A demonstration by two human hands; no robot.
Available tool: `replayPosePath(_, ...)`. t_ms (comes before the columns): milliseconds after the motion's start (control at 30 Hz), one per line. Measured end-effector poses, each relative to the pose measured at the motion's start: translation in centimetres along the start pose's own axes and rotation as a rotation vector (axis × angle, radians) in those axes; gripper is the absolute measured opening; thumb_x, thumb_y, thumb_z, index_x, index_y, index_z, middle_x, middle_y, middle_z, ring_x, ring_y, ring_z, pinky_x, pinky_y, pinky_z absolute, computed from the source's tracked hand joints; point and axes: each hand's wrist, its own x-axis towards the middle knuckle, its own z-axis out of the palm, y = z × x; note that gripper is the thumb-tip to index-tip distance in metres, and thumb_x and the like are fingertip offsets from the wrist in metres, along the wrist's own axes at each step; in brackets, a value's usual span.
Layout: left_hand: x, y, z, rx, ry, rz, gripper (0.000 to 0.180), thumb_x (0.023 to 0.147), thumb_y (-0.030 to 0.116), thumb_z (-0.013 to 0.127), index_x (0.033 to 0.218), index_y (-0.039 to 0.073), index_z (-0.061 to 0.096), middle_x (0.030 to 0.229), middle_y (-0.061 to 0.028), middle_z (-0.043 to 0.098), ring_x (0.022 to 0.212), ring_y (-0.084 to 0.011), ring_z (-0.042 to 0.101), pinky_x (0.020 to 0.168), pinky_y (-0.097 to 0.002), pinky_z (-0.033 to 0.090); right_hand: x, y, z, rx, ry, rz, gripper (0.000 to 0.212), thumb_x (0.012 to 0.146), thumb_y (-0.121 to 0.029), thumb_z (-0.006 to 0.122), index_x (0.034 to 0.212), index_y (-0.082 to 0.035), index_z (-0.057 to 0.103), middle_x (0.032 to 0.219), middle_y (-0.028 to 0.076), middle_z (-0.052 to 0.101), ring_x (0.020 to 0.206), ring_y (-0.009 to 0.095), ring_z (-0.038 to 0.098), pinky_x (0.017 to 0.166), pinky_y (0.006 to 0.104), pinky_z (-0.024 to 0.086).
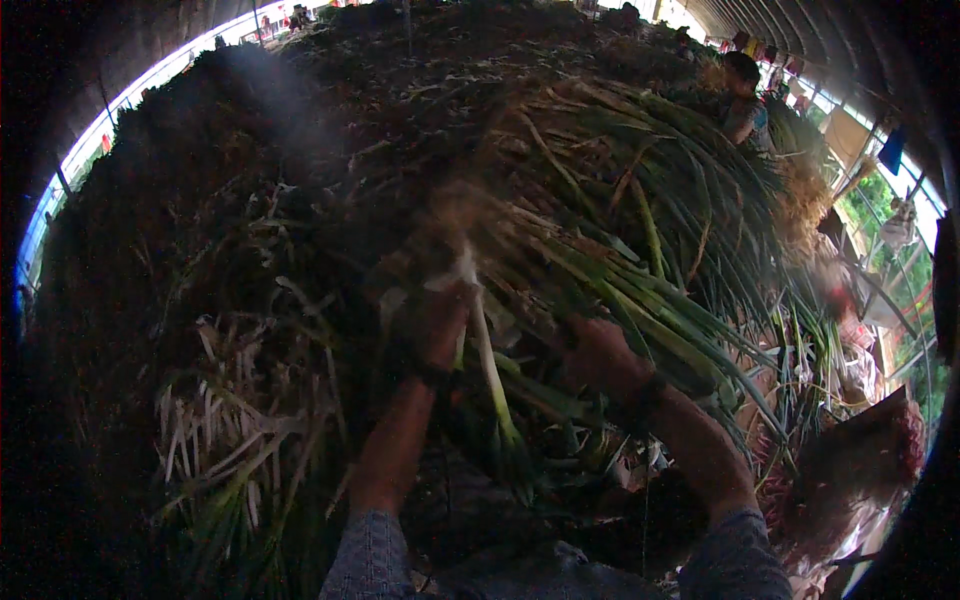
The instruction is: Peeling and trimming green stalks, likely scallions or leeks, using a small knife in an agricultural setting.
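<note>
My left hand [445, 315] is closed round a green onion [487, 345] near its root end. The white stalk slants down from the fingers to drooping green leaves. Just above this hand sits a blurred tan tangle of roots [462, 215]. To the right, my right hand [603, 355] is curled closed beside a large heap of long green onions [640, 270]. Its fingertips are in shadow, and what they hold, if anything, is hidden. Green leaves fan out past this hand toward the right.
More pale stalks [225, 420] lie at the lower left. Another person [742, 100] is at the far right behind the heap. A reddish-brown pile [860, 465] and white bags [858, 370] are at the right. Curved ribs of a tunnel-like roof [800, 35] arch overhead.
</note>
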Motion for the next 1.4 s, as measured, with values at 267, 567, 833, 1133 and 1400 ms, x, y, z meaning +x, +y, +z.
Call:
replayPosePath(267,1.6,-0.7,-0.7,0.261,0.053,0.03,0.068,0.095,0.065,0.038,0.119,0.007,0.063,0.099,-0.0139,0.066,0.085,-0.0259,0.064,0.08,-0.0416,0.048,-0.2,0.5,0.4,0.022,-0.051,0.006,0.029,0.088,-0.027,0.06,0.106,-0.005,0.062,0.088,0.021,0.067,0.084,0.042,0.065,0.072,0.05,0.051)
replayPosePath(567,1.7,2.8,-1.2,0.293,0.003,-0.225,0.079,0.093,0.069,0.036,0.129,0.0,0.053,0.115,-0.0214,0.062,0.106,-0.0347,0.061,0.087,-0.0457,0.046,1.8,3.2,6.5,0.377,-0.122,-0.019,0.031,0.085,-0.024,0.068,0.109,-0.004,0.066,0.093,0.012,0.071,0.085,0.018,0.066,0.077,0.0385,0.053)
replayPosePath(833,0.9,3.0,-1.5,0.865,0.016,-0.136,0.079,0.093,0.066,0.039,0.131,-0.002,0.05,0.125,-0.0291,0.057,0.11,-0.0446,0.059,0.09,-0.0482,0.049,2.9,-3.3,10.7,1.041,-0.146,0.173,0.027,0.091,-0.021,0.065,0.111,-0.003,0.067,0.095,0.006,0.069,0.091,0.011,0.058,0.08,0.0342,0.051)
replayPosePath(1133,7.0,-2.7,-2.4,0.483,0.069,0.598,0.037,0.101,0.032,0.048,0.117,0.002,0.062,0.104,-0.0218,0.066,0.095,-0.0413,0.062,0.083,-0.047,0.048,0.3,-5.3,3.9,0.925,-0.256,0.298,0.039,0.088,-0.034,0.07,0.111,-0.002,0.066,0.096,0.009,0.067,0.088,0.016,0.061,0.081,0.035,0.051)
replayPosePath(1400,9.6,-0.8,-5.5,1.029,0.031,0.493,0.022,0.09,0.024,0.058,0.096,0.004,0.064,0.084,-0.0148,0.066,0.078,-0.0298,0.065,0.066,-0.0406,0.05,-1.5,-1.9,10.6,0.921,-0.103,0.256,0.05,0.082,-0.031,0.076,0.118,0.0,0.062,0.101,0.01,0.067,0.089,0.019,0.061,0.079,0.0375,0.05)
